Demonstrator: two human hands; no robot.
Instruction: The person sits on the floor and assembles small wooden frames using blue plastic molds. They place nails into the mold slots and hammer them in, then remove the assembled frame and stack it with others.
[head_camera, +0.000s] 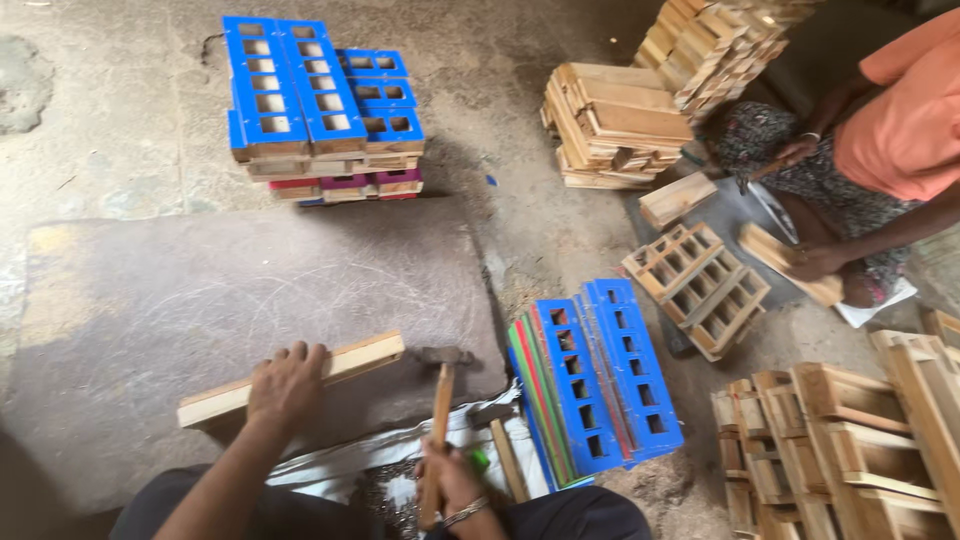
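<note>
Wooden strip (290, 378) under left hand (285, 385); right hand (447, 480) fingers clamped on one hammer (441, 420).

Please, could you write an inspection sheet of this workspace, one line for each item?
Surface: dark flat mat on a dusty concrete floor.
Job's things: pale wooden strip under the left hand; wooden-handled hammer in the right hand.
Clutter: blue perforated panels leaning on edge; second hammer lying on a white sheet.
Grippers: both hands busy, as above.
Cables: nothing seen.
Surroundings: stack of blue frames; bare wooden pieces; another person's sleeve, orange.
</note>
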